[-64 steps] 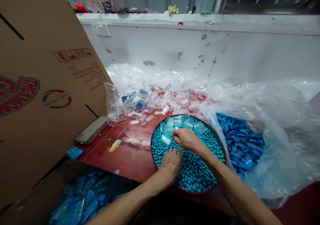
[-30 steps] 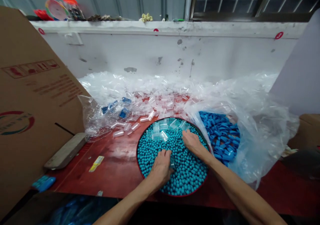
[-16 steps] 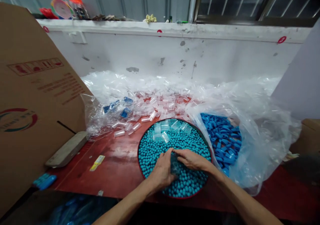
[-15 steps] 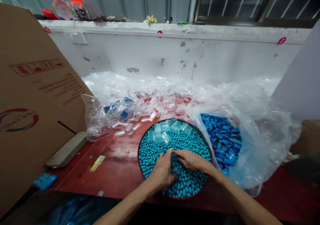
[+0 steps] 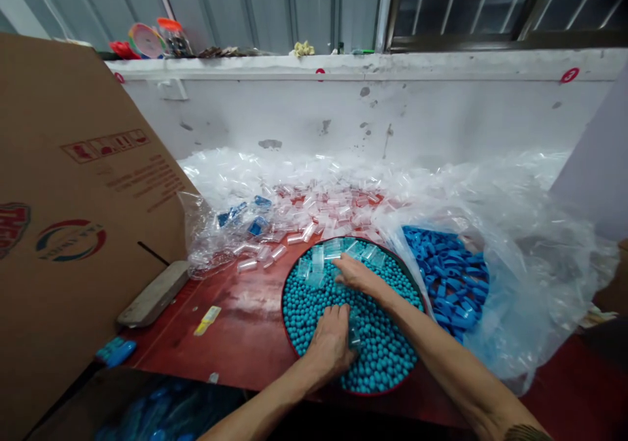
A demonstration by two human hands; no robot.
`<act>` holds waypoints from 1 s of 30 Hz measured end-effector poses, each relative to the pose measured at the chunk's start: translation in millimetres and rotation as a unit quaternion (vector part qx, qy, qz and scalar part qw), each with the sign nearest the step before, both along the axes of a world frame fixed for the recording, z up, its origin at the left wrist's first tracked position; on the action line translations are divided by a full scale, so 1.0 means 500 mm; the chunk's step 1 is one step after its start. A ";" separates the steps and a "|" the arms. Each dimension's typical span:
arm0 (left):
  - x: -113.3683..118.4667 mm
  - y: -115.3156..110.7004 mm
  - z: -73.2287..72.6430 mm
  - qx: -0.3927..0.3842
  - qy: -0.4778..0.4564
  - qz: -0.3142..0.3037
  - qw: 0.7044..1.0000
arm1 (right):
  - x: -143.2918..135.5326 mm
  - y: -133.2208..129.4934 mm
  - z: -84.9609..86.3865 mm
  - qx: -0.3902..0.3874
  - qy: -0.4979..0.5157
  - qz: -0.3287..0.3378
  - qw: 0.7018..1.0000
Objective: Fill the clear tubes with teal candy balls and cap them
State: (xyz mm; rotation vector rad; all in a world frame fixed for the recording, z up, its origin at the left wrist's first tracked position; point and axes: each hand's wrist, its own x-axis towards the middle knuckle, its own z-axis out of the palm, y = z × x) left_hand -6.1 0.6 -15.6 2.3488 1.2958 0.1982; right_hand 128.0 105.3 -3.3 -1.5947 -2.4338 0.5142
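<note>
A round red-rimmed tray [image 5: 286, 277] full of small turquoise balls [image 5: 380, 362] stands before me on the red table. Low over the balls, my left hand [image 5: 332, 339] is closed round a clear plastic container [image 5: 354, 336], partly hidden by the fingers. My right hand [image 5: 360, 276] reaches to the far part of the tray, its fingers stretched out. Several clear containers [image 5: 318, 258] lie on the balls there, right by its fingertips. No object shows clearly in that hand.
Loose clear containers [image 5: 338, 212] cover the table behind the tray. At right, a plastic bag [image 5: 515, 297] holds blue plastic parts [image 5: 449, 277]. A cardboard box [image 5: 98, 166] rises at left, with a grey bar-shaped object [image 5: 154, 295] beside it.
My right hand has left the container at my left hand and moved away from me to the clear containers on the balls. The left hand keeps its hold. The view has shifted slightly.
</note>
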 end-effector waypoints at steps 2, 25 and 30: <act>0.002 -0.002 -0.011 0.006 -0.008 0.007 1.000 | 0.028 -0.017 -0.008 0.005 0.017 -0.007 1.000; 0.012 0.038 -0.011 -0.133 -0.191 -0.004 0.973 | 0.082 -0.188 -0.070 0.015 0.235 -0.080 0.968; 0.032 0.047 0.011 -0.091 -0.045 0.012 0.995 | 0.086 -0.198 -0.057 0.011 0.105 -0.095 0.990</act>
